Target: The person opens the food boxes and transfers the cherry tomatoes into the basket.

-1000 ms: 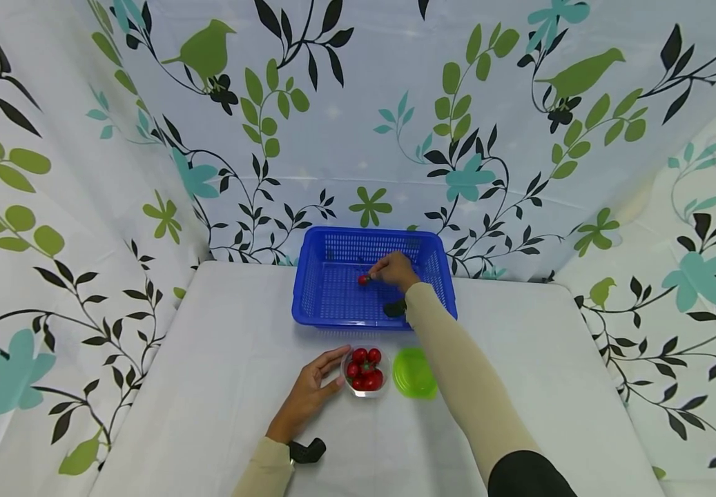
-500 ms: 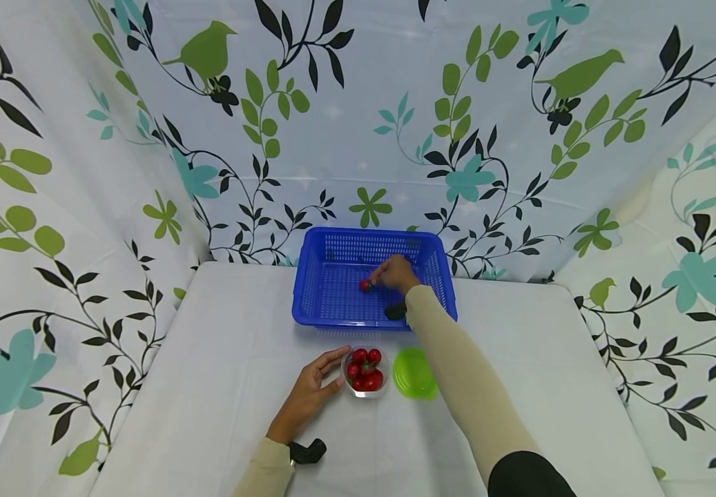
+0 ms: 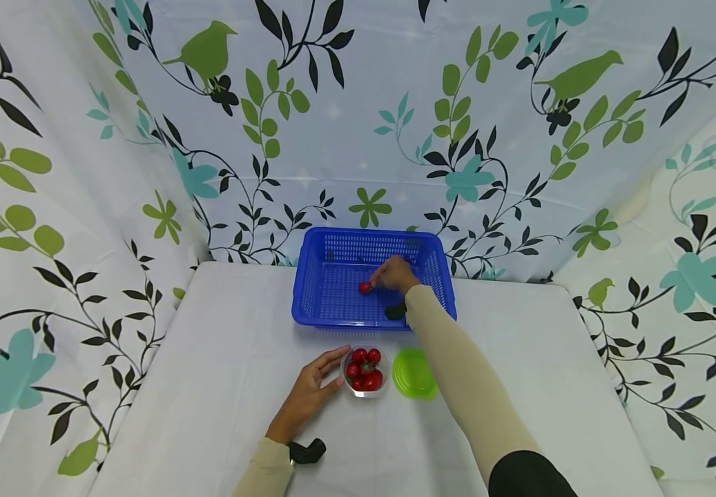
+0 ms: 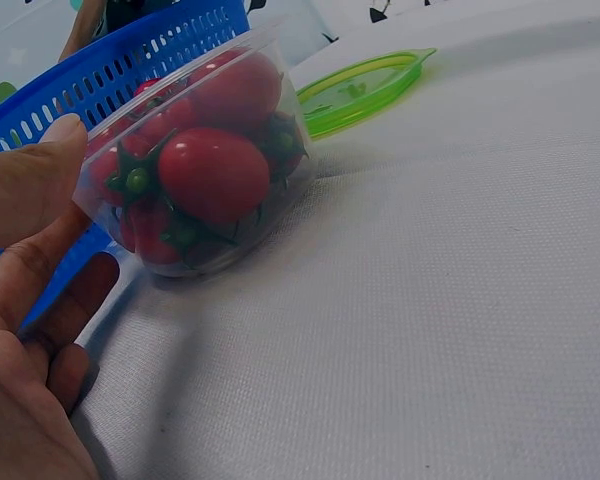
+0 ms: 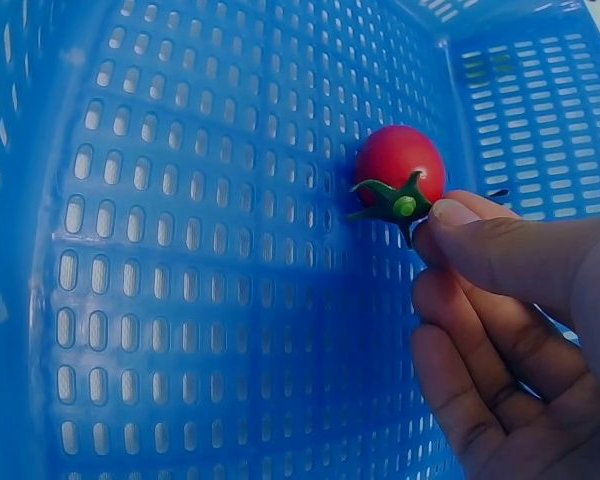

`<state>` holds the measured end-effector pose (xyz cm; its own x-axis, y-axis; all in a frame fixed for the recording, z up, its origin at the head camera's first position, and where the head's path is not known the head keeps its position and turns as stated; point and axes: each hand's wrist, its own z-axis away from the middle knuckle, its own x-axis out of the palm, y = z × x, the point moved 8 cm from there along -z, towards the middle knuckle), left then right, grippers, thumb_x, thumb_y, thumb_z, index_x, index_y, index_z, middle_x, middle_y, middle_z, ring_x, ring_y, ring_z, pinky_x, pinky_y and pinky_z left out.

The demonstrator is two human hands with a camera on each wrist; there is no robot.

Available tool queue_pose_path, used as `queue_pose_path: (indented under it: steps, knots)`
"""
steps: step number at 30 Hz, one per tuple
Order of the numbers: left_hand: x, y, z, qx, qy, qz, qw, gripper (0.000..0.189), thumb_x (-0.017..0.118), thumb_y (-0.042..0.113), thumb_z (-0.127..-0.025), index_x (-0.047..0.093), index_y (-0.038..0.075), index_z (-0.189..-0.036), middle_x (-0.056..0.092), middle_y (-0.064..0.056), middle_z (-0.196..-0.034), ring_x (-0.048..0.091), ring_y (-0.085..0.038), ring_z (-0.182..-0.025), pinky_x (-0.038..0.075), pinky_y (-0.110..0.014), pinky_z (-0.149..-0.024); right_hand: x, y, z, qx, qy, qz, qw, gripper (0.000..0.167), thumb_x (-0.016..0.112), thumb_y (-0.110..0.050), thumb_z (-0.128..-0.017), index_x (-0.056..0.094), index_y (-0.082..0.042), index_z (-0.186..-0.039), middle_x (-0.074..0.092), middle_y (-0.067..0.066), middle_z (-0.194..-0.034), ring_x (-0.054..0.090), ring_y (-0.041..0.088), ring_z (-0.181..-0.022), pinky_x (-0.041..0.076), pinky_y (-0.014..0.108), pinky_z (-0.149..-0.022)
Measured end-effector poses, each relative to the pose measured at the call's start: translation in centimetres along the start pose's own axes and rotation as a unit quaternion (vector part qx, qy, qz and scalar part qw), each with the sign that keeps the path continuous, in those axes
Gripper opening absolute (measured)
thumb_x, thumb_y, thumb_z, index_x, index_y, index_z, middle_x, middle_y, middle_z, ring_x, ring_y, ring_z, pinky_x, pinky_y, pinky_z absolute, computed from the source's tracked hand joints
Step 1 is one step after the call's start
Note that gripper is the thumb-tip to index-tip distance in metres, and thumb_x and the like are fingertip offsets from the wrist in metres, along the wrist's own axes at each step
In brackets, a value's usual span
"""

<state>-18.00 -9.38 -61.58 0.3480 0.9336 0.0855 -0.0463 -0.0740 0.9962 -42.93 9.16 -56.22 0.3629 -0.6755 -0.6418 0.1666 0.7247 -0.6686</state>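
Observation:
In the right wrist view my right hand (image 5: pixel 520 310) pinches a red cherry tomato (image 5: pixel 402 160) at its green leafy top, between thumb and forefinger. The other fingers curl loosely beneath. This tomato is inside the blue plastic basket (image 3: pixel 326 293), near the basket's floor. My left hand (image 3: pixel 311 390) holds the left side of a clear plastic container (image 3: pixel 365 394), thumb and fingers set against its wall near the rim. Several red tomatoes (image 4: pixel 215 175) with green tops fill that container, which stands on the white cloth.
A bright green lid (image 3: pixel 413 373) lies just right of the container, partly covered by the right sleeve in the head view. The basket stands behind both, against a patterned cloth backdrop (image 3: pixel 364 138). White cloth (image 3: pixel 227 331) covers the table.
My right hand has lowered the tomato a little, toward the near side of the basket, then stayed nearly still. My left hand and the container have not moved.

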Motion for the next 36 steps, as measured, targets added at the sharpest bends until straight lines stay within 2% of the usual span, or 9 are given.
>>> queue_pose_path:
  steps: [6, 11, 19, 28, 36]
  knots:
    - [0.0, -0.1, -0.1, 0.003, 0.002, -0.003, 1.0000, 0.057, 0.065, 0.008, -0.105, 0.049, 0.020, -0.158, 0.048, -0.002, -0.166, 0.039, -0.025, -0.157, 0.032, -0.013, -0.122, 0.0, -0.3, 0.2, -0.013, -0.003, 0.009, 0.9999, 0.006, 0.082, -0.009, -0.092, 0.086, -0.008, -0.097, 0.080, 0.010, -0.117, 0.067, 0.026, -0.113, 0.050, 0.049, -0.110]
    - [0.0, -0.1, -0.1, -0.001, 0.003, 0.000, 1.0000, 0.057, 0.066, 0.008, -0.105, 0.050, 0.019, -0.158, 0.049, -0.003, -0.166, 0.039, -0.026, -0.158, 0.032, -0.012, -0.121, -0.3, -0.9, 0.4, -0.037, 0.001, 0.017, 0.9992, 0.006, 0.083, -0.009, -0.091, 0.086, -0.009, -0.097, 0.081, 0.010, -0.114, 0.069, 0.027, -0.114, 0.053, 0.048, -0.108]
    - [-0.1, -0.1, -0.1, -0.004, 0.004, 0.003, 1.0000, 0.057, 0.066, 0.008, -0.105, 0.050, 0.020, -0.158, 0.049, -0.003, -0.166, 0.038, -0.028, -0.159, 0.031, -0.014, -0.123, -1.4, -2.5, 0.8, -0.086, 0.012, -0.022, 0.9960, 0.007, 0.083, -0.009, -0.092, 0.084, -0.008, -0.099, 0.081, 0.008, -0.109, 0.072, 0.028, -0.112, 0.052, 0.051, -0.110]
    - [0.0, 0.0, -0.1, -0.004, 0.004, 0.002, 1.0000, 0.057, 0.066, 0.008, -0.105, 0.049, 0.018, -0.158, 0.049, -0.005, -0.166, 0.037, -0.029, -0.159, 0.031, -0.014, -0.123, -3.3, -6.0, 3.6, -0.159, 0.048, -0.013, 0.9860, 0.016, 0.082, -0.011, -0.093, 0.079, -0.006, -0.108, 0.078, 0.008, -0.105, 0.072, 0.025, -0.098, 0.060, 0.041, -0.089]
    - [-0.1, 0.1, 0.1, 0.003, -0.001, 0.001, 1.0000, 0.057, 0.066, 0.009, -0.105, 0.049, 0.019, -0.159, 0.048, -0.004, -0.166, 0.037, -0.029, -0.159, 0.031, -0.012, -0.122, -4.2, -7.4, 7.1, -0.209, 0.077, 0.002, 0.9748, 0.017, 0.082, -0.018, -0.095, 0.079, -0.010, -0.109, 0.079, 0.006, -0.105, 0.073, 0.022, -0.098, 0.062, 0.040, -0.090]
